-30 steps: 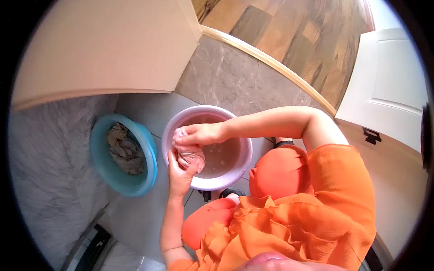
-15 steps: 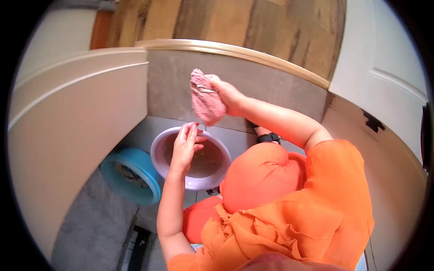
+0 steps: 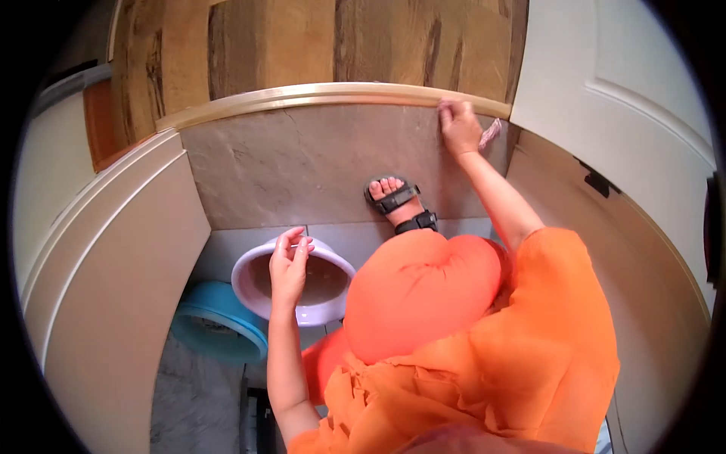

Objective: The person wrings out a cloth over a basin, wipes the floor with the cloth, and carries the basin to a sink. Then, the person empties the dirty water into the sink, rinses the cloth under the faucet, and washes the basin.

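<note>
My right hand (image 3: 460,130) is closed with its knuckles up, at the right part of the gold threshold strip (image 3: 333,94). A pink cloth (image 3: 491,134) sticks out from its right side; the rest is hidden under the hand. Over the left rim of a lilac basin (image 3: 330,309), my left hand (image 3: 289,266) hangs with nothing in it, fingers loosely bent and apart. Murky brownish water (image 3: 325,281) fills part of that basin.
A blue basin (image 3: 219,321) stands beside the lilac one, its contents mostly hidden. My sandalled foot (image 3: 395,198) rests on the grey stone sill (image 3: 287,166). Door panels stand at left (image 3: 113,280) and right (image 3: 643,83). Wood flooring (image 3: 302,45) lies beyond the strip.
My right hand has carried the pink cloth from above the lilac basin to the right, down to the threshold strip. My left hand stays over the basin. The view has shifted, showing my foot.
</note>
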Tool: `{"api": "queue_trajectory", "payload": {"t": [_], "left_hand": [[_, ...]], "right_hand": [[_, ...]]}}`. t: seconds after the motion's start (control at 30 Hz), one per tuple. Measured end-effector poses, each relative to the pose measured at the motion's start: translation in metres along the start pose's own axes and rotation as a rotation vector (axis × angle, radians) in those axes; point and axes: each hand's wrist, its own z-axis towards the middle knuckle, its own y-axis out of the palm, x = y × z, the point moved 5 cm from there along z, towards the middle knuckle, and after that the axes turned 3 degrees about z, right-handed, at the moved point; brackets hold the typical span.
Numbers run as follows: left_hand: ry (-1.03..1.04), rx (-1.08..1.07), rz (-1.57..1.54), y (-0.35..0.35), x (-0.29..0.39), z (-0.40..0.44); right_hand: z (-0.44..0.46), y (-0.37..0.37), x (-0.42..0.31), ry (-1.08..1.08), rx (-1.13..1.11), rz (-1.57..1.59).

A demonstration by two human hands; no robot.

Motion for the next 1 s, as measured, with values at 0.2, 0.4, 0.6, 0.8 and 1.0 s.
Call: {"api": "queue_trajectory", "payload": {"t": [0.2,0.4,0.6,0.8,1.0], "left_hand": [[-0.087,0.069,-0.049,-0.009,-0.012,0.0],[0.006,0.019,-0.02,0.001,-0.003,0.006],[0.001,0.041,-0.029,0.0,-0.009,0.01],[0.111,0.141,-0.077,-0.014,-0.021,-0.004],[0.155,0.119,0.11,-0.002,-0.034,-0.026]], "right_hand": [[0.01,-0.021,0.076,0.717,0.232,-0.209],[0.009,-0.02,0.065,0.55,0.19,-0.159],[0.0,-0.008,0.041,0.292,-0.015,-0.247],[0.012,-0.009,0.034,0.561,0.106,-0.216],[0.017,-0.019,0.07,0.706,0.007,-0.278]]}}
